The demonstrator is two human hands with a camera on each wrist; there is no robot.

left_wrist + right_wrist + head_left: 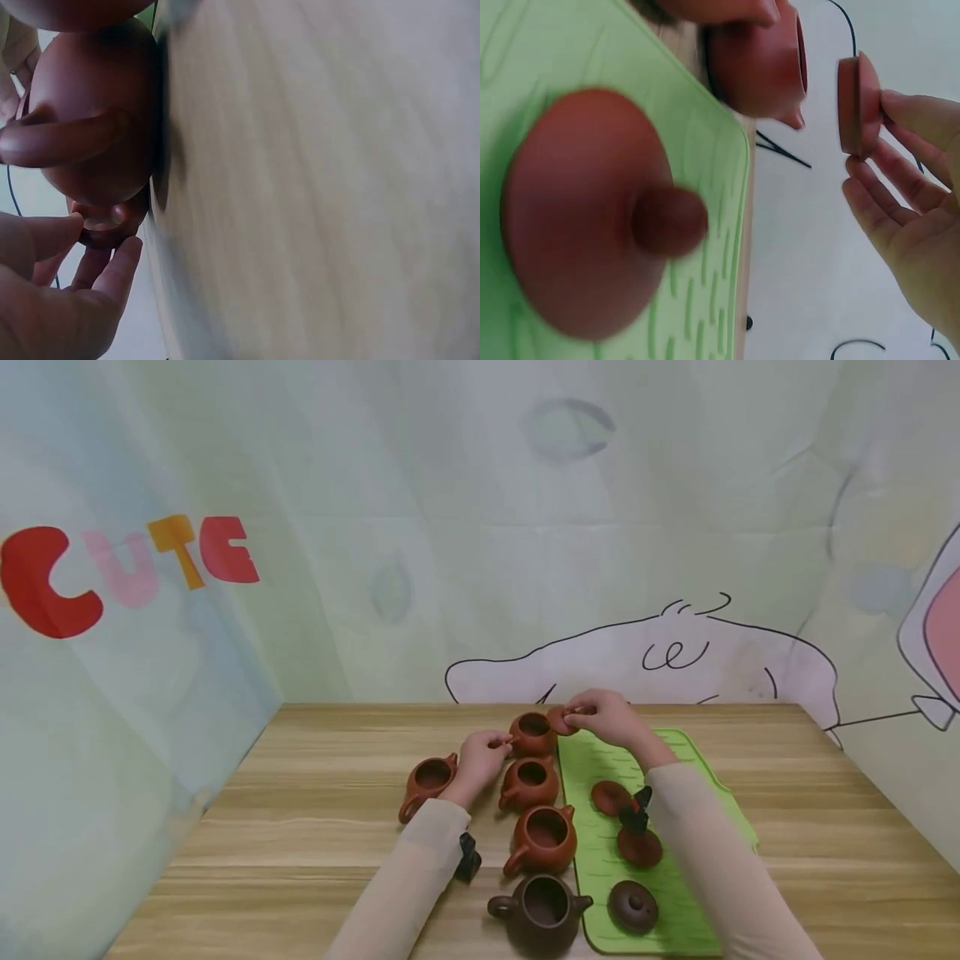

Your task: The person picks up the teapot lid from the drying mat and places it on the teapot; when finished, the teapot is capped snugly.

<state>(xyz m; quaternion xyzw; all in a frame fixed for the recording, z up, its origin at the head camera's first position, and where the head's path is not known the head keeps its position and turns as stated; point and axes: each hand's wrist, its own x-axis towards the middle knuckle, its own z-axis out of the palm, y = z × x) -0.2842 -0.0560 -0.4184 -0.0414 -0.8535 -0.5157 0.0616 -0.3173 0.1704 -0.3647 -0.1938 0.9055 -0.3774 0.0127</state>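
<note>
At the far end of a row of lidless teapots, my left hand (480, 762) pinches the handle of a reddish-brown clay teapot (535, 747). The left wrist view shows thumb and fingers on that looped handle (107, 240). A round clay lid (559, 722) is held by my right hand (611, 718), just right of the same teapot's opening. In the right wrist view this lid (859, 106) is raised off the mat, gripped at its knob side with fingertips along its edge. The teapot's dark opening is uncovered.
Nearer in the row stand two more reddish teapots (529, 787) and a dark brown teapot (542, 920). Another reddish teapot (431, 780) stands left of my left hand. On the green mat (600, 881) lie two reddish lids (639, 849) and a dark brown lid (632, 908).
</note>
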